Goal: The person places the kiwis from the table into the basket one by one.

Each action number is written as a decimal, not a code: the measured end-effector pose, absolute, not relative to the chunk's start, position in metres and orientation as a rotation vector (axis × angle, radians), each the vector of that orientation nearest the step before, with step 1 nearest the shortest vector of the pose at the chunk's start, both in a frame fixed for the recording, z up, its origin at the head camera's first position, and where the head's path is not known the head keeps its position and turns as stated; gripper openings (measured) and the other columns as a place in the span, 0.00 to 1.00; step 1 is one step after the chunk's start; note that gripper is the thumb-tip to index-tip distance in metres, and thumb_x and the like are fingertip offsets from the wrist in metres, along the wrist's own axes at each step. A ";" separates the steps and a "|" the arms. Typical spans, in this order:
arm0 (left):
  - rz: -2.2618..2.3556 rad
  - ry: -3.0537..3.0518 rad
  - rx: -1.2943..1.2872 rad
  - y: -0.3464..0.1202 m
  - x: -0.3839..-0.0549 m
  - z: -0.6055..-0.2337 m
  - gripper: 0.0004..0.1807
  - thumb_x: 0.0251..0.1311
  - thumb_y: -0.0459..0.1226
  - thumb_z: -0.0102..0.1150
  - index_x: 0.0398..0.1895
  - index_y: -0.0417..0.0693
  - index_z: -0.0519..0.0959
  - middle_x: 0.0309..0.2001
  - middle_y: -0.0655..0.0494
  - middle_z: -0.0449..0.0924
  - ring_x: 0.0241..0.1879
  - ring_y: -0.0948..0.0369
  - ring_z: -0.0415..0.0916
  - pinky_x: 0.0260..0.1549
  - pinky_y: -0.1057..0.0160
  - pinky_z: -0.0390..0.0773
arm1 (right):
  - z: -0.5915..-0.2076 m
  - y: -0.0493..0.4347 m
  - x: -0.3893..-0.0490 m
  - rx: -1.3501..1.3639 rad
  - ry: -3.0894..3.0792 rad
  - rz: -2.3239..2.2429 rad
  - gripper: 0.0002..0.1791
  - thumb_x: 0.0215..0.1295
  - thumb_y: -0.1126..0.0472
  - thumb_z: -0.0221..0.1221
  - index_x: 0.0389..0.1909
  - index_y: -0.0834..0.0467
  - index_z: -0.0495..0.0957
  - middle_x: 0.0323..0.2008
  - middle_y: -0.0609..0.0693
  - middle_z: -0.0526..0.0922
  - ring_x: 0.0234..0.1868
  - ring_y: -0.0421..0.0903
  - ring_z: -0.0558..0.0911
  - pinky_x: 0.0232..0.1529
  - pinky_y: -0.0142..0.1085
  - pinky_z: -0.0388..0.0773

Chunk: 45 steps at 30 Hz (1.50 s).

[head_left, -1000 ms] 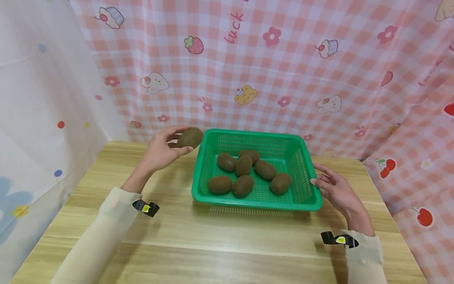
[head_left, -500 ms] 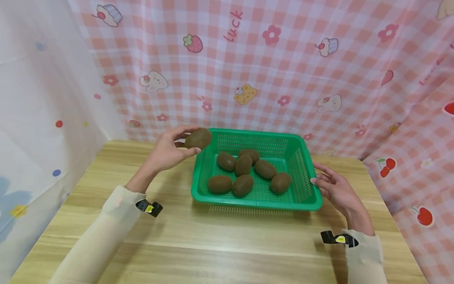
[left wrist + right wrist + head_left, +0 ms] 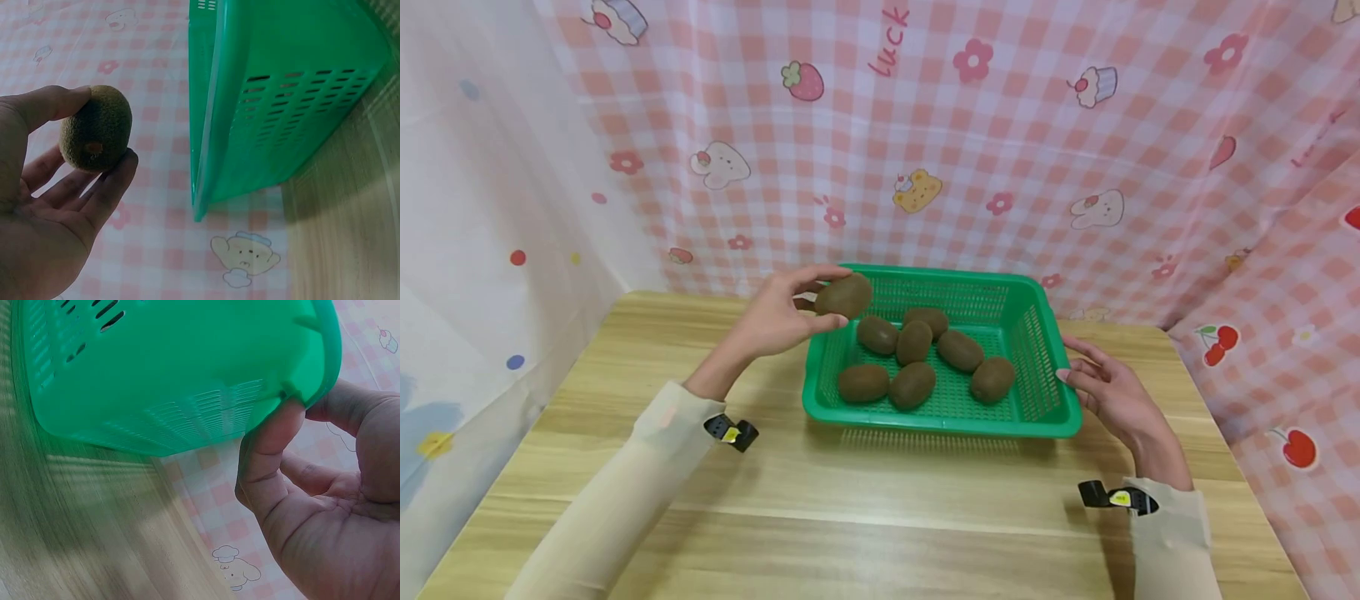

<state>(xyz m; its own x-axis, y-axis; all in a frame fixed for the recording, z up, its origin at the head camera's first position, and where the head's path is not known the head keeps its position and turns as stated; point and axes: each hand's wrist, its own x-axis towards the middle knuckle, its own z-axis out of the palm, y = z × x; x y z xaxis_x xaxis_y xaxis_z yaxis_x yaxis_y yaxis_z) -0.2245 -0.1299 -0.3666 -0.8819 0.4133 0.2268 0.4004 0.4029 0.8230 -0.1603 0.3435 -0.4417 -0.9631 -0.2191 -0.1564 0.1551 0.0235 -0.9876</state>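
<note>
In the head view a green plastic basket (image 3: 936, 426) with slotted walls stands on the wooden table, several brown kiwis (image 3: 913, 342) lying on its bottom. My left hand (image 3: 778, 312) pinches one more kiwi (image 3: 844, 297) between thumb and fingers, over the basket's left back corner. The left wrist view shows that held kiwi (image 3: 97, 130) end-on, above rim height. At the opposite end, my right hand (image 3: 1112, 396) grips the basket's right rim. Seen from the right wrist, the thumb and a bent finger (image 3: 275, 434) pinch the rim, the finger tucked beneath it.
The wooden table (image 3: 880, 533) extends in front of and to both sides of the basket. A pink checked cloth (image 3: 865, 167) hangs right behind the table, and a white cloth (image 3: 490, 208) hangs at the left.
My left hand has carried its kiwi rightward, from outside the left rim to over the basket's corner. My right hand keeps its hold on the rim, and the basket stays put.
</note>
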 end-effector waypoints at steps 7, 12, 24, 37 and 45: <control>1.460 2.608 0.842 -0.125 -0.226 -0.371 0.30 0.59 0.37 0.74 0.66 0.53 0.79 0.64 0.53 0.80 0.55 0.54 0.77 0.53 0.50 0.84 | -0.441 0.342 -0.160 -0.039 2.042 -2.019 0.41 0.73 0.61 0.62 0.81 0.57 0.52 0.44 0.46 0.83 0.43 0.39 0.84 0.45 0.30 0.86; 1.440 2.588 0.807 -0.125 -0.226 -0.373 0.27 0.60 0.38 0.73 0.64 0.53 0.80 0.60 0.54 0.82 0.54 0.55 0.78 0.54 0.51 0.84 | -0.442 0.342 -0.160 -0.050 2.025 -2.033 0.41 0.74 0.62 0.61 0.81 0.58 0.51 0.43 0.45 0.82 0.41 0.38 0.84 0.43 0.30 0.86; 1.469 2.554 0.775 -0.134 -0.227 -0.377 0.22 0.67 0.38 0.67 0.63 0.47 0.80 0.59 0.47 0.82 0.60 0.48 0.79 0.58 0.50 0.83 | -0.441 0.341 -0.159 -0.037 2.024 -2.029 0.42 0.74 0.62 0.61 0.81 0.58 0.51 0.43 0.45 0.81 0.41 0.37 0.83 0.44 0.29 0.85; 1.477 2.737 0.633 -0.151 -0.222 -0.390 0.35 0.66 0.49 0.68 0.74 0.55 0.69 0.72 0.48 0.71 0.72 0.49 0.67 0.69 0.42 0.71 | -0.431 0.346 -0.158 -0.032 2.593 -1.397 0.38 0.76 0.46 0.58 0.81 0.50 0.56 0.58 0.56 0.77 0.49 0.34 0.81 0.49 0.29 0.82; 1.360 2.953 0.556 -0.169 -0.215 -0.411 0.42 0.65 0.52 0.67 0.79 0.53 0.62 0.77 0.46 0.63 0.77 0.46 0.58 0.72 0.35 0.61 | -0.428 0.349 -0.154 -0.138 2.726 -1.242 0.38 0.77 0.45 0.57 0.80 0.54 0.57 0.73 0.64 0.68 0.69 0.65 0.72 0.59 0.42 0.79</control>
<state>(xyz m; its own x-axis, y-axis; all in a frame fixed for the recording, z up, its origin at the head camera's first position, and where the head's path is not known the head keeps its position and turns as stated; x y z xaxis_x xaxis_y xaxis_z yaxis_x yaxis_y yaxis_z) -0.2150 -0.1695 -0.4115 -0.9312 0.2357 0.2780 0.3645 0.6058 0.7073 -0.1536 0.3493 -0.4284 -0.9856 -0.1424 -0.0914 -0.0244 0.6542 -0.7559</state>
